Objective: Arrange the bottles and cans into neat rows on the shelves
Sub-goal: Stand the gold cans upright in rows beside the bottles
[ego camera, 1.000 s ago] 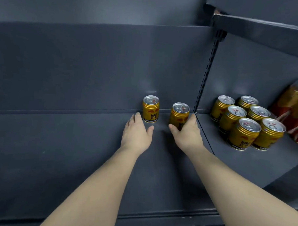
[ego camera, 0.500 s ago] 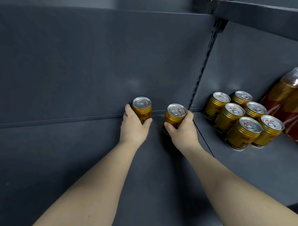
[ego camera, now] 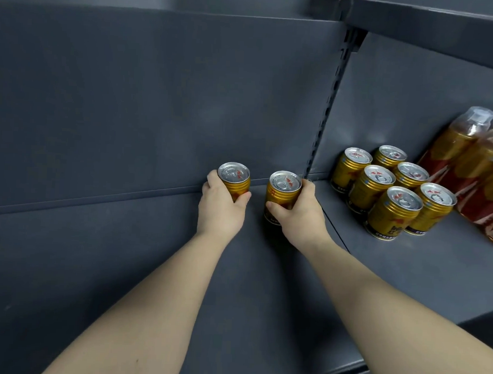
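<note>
1. I have the left hand (ego camera: 220, 205) curled round the left can (ego camera: 234, 176), thumb on one side and fingers on the other.
2. I have the right hand (ego camera: 300, 214) curled round the right can (ego camera: 283, 188) in the same way. The two cans are near each other but do not touch.
3. Both cans stand up straight, tops up, far back on the shelf (ego camera: 123, 266), close to the back wall (ego camera: 158, 98). The right can is near the post (ego camera: 328, 105) that splits the shelves.
4. I cannot tell if the cans sit on the shelf or are lifted a little. My hands hide most of their bottoms.
5. Past the post, on the next shelf (ego camera: 434, 265), six cans (ego camera: 378, 181) stand in a tidy block, two lines of three, packed close. That part looks done to me.
6. Tall bottles (ego camera: 461, 156) stand just to the right of the six cans, close together. They run off the edge of the picture, so I cannot tell how neat they are.
7. I think the job is partly done. The two cans in my hands are the only loose ones I can see, and they are not yet in a row with the others.
8. My guess is that they should go next to the block of the same kind. I would need to move them slowly so I do not knock the neat cans over.
</note>
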A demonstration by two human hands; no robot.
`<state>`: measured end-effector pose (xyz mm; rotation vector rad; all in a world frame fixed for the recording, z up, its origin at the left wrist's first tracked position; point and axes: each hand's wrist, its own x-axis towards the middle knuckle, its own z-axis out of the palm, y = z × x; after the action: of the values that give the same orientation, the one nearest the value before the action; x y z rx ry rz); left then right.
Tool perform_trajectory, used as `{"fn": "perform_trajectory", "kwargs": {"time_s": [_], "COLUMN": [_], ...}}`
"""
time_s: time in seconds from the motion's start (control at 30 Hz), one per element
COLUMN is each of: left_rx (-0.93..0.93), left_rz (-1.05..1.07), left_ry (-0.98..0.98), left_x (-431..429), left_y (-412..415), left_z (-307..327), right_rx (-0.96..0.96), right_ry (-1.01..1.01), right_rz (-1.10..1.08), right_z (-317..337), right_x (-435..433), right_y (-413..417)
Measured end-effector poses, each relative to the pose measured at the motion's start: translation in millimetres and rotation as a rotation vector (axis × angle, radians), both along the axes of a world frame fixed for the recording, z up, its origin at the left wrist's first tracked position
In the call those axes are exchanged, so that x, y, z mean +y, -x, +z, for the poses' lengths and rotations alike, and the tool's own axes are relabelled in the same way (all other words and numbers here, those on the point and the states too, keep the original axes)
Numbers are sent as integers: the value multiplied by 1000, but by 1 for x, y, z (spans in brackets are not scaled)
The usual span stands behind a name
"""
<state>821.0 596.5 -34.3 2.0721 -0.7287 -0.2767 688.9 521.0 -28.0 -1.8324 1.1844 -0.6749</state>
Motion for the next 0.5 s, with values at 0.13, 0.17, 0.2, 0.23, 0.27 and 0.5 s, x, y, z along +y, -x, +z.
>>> {"fn": "perform_trajectory", "kwargs": {"time_s": [0.13, 0.17, 0.2, 0.23, 0.27, 0.5], "left_rx": [15, 22, 27, 31, 33, 28], "left_rz": [3, 8, 15, 22, 28, 84], "left_ry": [10, 12, 14, 13, 13, 20], "left_x": [19, 25, 32, 39, 46, 102], "left_y": [13, 17, 22, 27, 32, 85], "left_z": [4, 5, 6, 7, 8, 13], "right_rx": [27, 29, 26, 21, 15, -40], "right_ry": [63, 75, 86, 95, 98, 118], "right_rz": [9, 12, 16, 22, 29, 101], "right_z": [0, 0, 1, 1, 2, 8], "right_x": [12, 16, 19, 24, 29, 70], "right_y": [8, 11, 15, 19, 23, 67]}}
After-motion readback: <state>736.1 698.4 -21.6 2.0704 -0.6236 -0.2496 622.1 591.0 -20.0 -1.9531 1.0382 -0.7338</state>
